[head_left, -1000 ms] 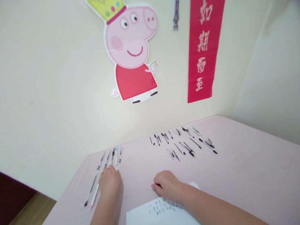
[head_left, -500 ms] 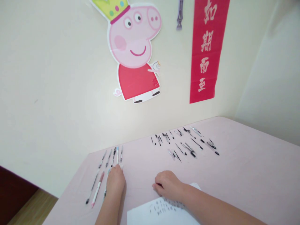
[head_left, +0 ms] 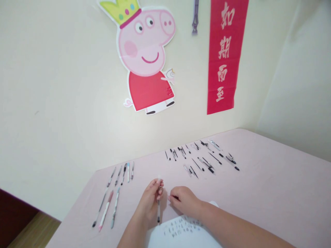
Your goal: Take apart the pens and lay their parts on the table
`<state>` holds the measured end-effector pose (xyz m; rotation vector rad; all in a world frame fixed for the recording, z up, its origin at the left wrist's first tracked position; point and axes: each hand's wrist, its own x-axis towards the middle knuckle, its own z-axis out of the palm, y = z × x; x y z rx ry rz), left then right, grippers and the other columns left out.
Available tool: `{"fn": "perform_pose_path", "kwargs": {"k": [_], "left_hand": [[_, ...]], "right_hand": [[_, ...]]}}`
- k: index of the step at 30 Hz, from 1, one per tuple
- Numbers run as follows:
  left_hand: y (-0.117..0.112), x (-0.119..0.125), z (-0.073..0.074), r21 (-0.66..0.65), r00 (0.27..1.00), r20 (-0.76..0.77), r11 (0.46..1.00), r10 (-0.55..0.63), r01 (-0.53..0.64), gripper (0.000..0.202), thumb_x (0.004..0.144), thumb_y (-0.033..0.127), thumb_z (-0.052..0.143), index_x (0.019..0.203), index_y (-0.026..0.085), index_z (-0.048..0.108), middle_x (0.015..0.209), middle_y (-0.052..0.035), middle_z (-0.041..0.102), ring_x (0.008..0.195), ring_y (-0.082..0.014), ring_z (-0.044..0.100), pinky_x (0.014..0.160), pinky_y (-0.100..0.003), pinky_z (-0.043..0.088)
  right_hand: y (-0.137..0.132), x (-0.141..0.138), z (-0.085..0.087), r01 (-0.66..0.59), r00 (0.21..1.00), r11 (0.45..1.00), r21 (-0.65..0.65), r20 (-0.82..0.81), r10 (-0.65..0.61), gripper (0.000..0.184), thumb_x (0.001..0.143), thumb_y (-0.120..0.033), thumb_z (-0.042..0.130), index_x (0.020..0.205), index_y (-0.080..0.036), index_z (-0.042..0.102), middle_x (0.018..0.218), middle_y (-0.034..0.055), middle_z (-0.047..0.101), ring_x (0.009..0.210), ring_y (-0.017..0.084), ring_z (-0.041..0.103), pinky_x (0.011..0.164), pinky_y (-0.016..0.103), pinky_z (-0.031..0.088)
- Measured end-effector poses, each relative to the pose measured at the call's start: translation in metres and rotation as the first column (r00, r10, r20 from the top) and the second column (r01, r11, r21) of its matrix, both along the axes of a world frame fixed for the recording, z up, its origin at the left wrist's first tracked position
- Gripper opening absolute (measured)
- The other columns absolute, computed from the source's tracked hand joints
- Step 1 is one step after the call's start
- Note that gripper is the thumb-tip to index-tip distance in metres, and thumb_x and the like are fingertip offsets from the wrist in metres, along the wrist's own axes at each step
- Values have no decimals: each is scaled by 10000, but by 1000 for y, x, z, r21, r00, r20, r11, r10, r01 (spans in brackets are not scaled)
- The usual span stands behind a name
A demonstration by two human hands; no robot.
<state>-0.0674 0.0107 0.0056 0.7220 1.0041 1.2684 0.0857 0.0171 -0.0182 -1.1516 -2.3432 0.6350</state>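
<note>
A clear-barrelled pen (head_left: 158,210) with a dark tip end is pinched in my left hand (head_left: 151,197), its tip pointing down toward the paper's top left edge. My right hand (head_left: 184,199) rests in a loose fist just to the right, over the upper edge of the white paper (head_left: 165,237). Nothing sticks out from its curled fingers. Handwritten marks fill part of the sheet. To the left lie several pens in two rows, among them a pink and white pen (head_left: 106,210) and a light green patterned pen (head_left: 115,208).
Several taken-apart pen pieces (head_left: 203,164), such as dark refills, caps and clear barrels, lie toward the back right of the pink table (head_left: 269,193). Behind it, the wall carries a cartoon pig cutout (head_left: 150,86) and a red banner (head_left: 224,62).
My left hand has moved right from the pens at the left, bringing a pen with it close to my right hand. The right hand has stayed in place.
</note>
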Motion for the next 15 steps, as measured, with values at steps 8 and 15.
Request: {"fn": "perform_pose_path", "kwargs": {"k": [8,15], "left_hand": [[3,-4,-4,-304,942,329,952,58,47,171,869,128,425,802,77,573,589,25,469,363,10,320,290,-85,198],[2,-5,-1,-400,916,395,910,64,109,177,888,156,413,875,78,571,582,26,488,323,21,286,267,-78,177]], "right_hand": [[5,-2,-2,30,992,997,-71,-123,-39,310,819,-268,454,540,-158,532,506,-34,444,500,88,337,501,215,207],[6,-2,-7,31,989,996,-88,-144,-43,318,817,-273,443,520,-162,478,490,-49,372,494,86,331,497,215,206]]}}
